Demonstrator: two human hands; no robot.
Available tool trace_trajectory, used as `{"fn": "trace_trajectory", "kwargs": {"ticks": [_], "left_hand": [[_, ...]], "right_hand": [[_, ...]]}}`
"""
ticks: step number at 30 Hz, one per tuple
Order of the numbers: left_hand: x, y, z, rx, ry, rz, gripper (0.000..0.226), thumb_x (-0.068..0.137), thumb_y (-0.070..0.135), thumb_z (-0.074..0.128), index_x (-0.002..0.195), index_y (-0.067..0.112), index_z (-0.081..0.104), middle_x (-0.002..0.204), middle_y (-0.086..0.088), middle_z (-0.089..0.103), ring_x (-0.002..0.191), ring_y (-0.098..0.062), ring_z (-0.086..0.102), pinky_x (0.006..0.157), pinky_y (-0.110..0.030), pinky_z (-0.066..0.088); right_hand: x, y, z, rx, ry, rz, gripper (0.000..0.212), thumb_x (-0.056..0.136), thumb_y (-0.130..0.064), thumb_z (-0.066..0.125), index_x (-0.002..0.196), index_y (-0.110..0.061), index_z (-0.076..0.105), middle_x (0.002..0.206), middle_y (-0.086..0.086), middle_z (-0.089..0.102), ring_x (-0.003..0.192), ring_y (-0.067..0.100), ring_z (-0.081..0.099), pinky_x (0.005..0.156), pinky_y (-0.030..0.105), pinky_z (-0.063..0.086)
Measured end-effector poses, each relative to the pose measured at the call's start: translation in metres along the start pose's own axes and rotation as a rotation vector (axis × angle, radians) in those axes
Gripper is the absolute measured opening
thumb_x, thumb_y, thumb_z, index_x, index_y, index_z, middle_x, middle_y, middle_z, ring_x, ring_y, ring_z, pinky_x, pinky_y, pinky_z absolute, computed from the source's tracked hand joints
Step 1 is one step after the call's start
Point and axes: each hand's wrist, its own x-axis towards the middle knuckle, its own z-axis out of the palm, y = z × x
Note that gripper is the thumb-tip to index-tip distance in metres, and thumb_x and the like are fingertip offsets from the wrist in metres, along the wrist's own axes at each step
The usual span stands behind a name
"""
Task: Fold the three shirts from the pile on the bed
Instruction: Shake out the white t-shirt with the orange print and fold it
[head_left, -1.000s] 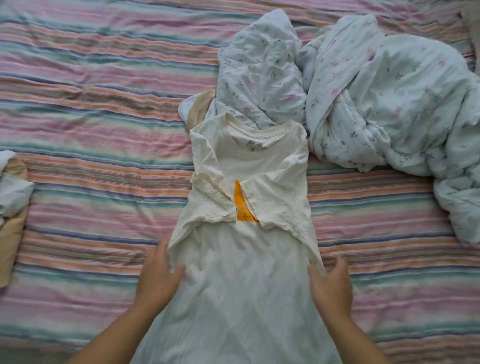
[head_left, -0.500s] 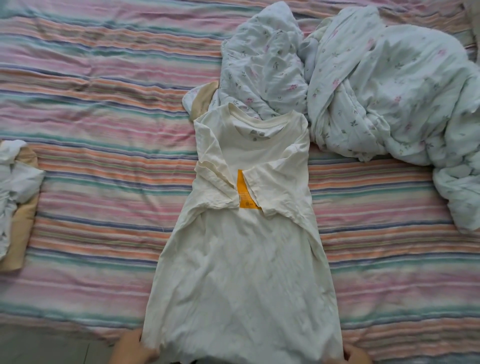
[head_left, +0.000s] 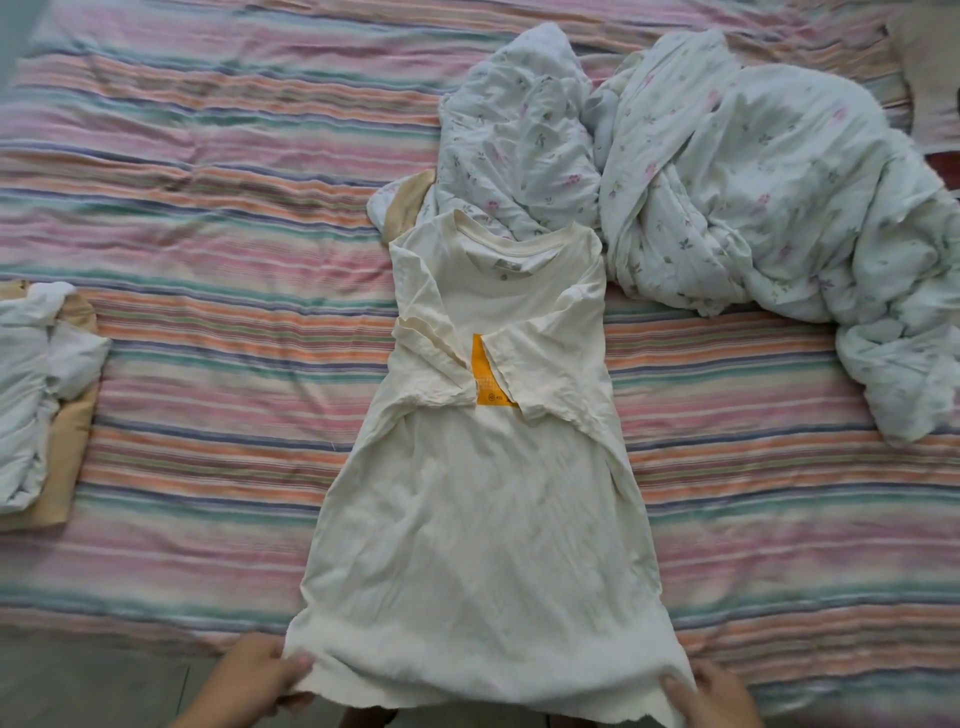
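Lay flat on the striped bed (head_left: 208, 364): cream shirt (head_left: 483, 545), sleeves folded inward over an orange patch (head_left: 488, 374), collar touching the floral blanket (head_left: 727, 182). Pinched at the hem's two near corners, left hand (head_left: 254, 680) and right hand (head_left: 711, 696), each grip pressed together on cloth. Sat apart at left: clothes pile (head_left: 41, 389).

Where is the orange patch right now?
In the head view, the orange patch shows mid-frame on the cream shirt, peeking between its two folded-in sleeves.
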Motion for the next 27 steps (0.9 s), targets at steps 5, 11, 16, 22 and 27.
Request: {"fn": "trace_trajectory", "kwargs": {"ticks": [5,11,16,22,27], "left_hand": [[-0.009,0.047,-0.022,-0.292,0.194,-0.049,0.018,0.082,-0.011,0.06,0.096,-0.004,0.068,0.066,-0.021,0.073,0.043,-0.025,0.065,0.035,-0.02,0.044],[-0.018,0.136,-0.053,-0.582,0.238,0.165,0.009,0.086,-0.006,0.058,0.09,-0.001,0.065,0.057,-0.012,0.068,0.041,-0.018,0.06,0.038,-0.018,0.044],[-0.014,0.199,-0.089,-0.698,0.072,0.32,0.021,0.085,-0.011,0.049,0.09,-0.001,0.067,0.072,-0.011,0.077,0.064,-0.017,0.076,0.052,-0.018,0.058],[0.008,0.262,-0.126,-0.471,0.211,0.467,0.033,0.078,-0.023,0.051,0.084,0.006,0.067,0.061,0.0,0.074,0.053,-0.005,0.07,0.046,-0.013,0.053],[0.021,0.307,-0.151,-0.468,0.258,0.566,0.02,0.086,-0.002,0.061,0.076,0.015,0.065,0.057,0.008,0.074,0.051,-0.003,0.071,0.056,-0.024,0.045]], "right_hand": [[-0.01,-0.057,-0.016,0.113,0.103,-0.044,0.026,0.08,-0.004,0.078,0.102,-0.004,0.065,0.089,0.023,0.068,0.073,0.03,0.063,0.069,0.034,0.05],[-0.012,-0.142,-0.033,0.389,-0.179,-0.113,0.007,0.087,-0.001,0.069,0.092,-0.003,0.074,0.083,0.012,0.074,0.071,0.022,0.067,0.05,0.024,0.057],[0.004,-0.197,-0.053,0.511,-0.427,-0.25,0.04,0.084,0.021,0.042,0.103,0.001,0.071,0.09,0.017,0.075,0.074,0.02,0.074,0.067,0.024,0.063],[0.032,-0.252,-0.075,0.131,-0.219,-0.505,0.03,0.081,0.014,0.069,0.096,-0.012,0.073,0.078,-0.002,0.08,0.068,0.003,0.073,0.059,0.017,0.058],[0.066,-0.293,-0.083,0.202,0.095,-0.602,0.013,0.089,-0.015,0.072,0.077,-0.01,0.07,0.043,-0.011,0.062,0.037,-0.002,0.049,0.044,0.01,0.043]]}}
